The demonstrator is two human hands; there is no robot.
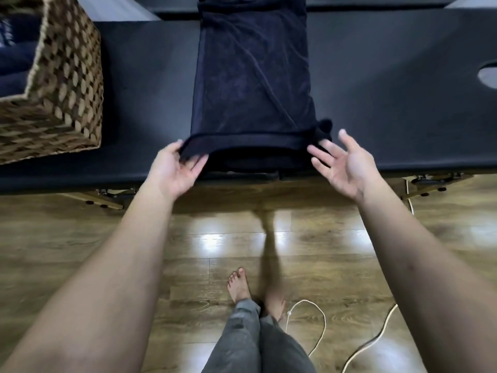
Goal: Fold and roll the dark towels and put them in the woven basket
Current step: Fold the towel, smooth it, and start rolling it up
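- Towel (252, 76), dark and folded into a long strip, lay across the black padded table (390, 103), its near end lifted just off the table's front edge.
- Left hand (174, 168) pinched the towel's near left corner, thumb on top and fingers curled beneath.
- Right hand (341, 160) was spread, palm up, its fingertips at the towel's near right corner; no grip was visible.
- Woven basket (61, 84) stood on the table well left of the towel, with dark fabric inside.
- White cable (320, 327) lay on the wooden floor (80, 238) beside bare feet.
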